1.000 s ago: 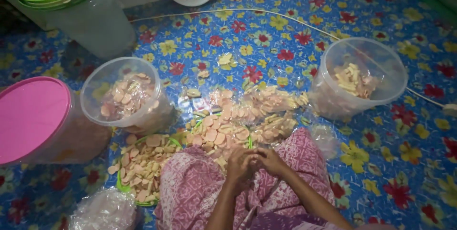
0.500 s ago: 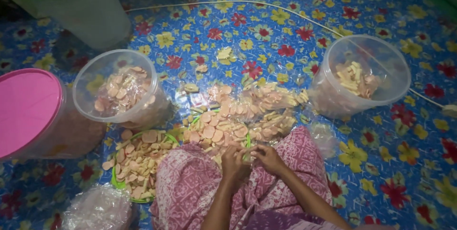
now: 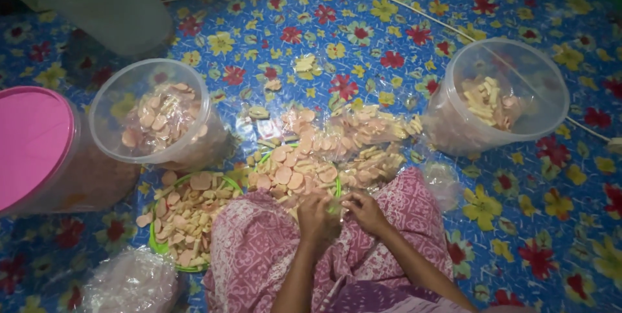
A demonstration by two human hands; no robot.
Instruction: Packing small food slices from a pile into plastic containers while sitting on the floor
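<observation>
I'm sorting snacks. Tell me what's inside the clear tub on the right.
The right tub holds pale stick-shaped crackers with a few round pinkish ones, heaped on its left side. What lies beneath that heap is covered.

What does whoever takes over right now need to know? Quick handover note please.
Left hand and right hand: together over the lap, fingers pinching something small and pale green between them; too small to tell what.
Crackers: loose heap on the floral mat just ahead of the hands; more on the green tray at left.
Done: clear tub at left partly filled with round crackers; clear tub at right holds some stick-shaped ones; pink-lidded tub is closed.
Left: most crackers lie unsorted in the heap and tray.
</observation>
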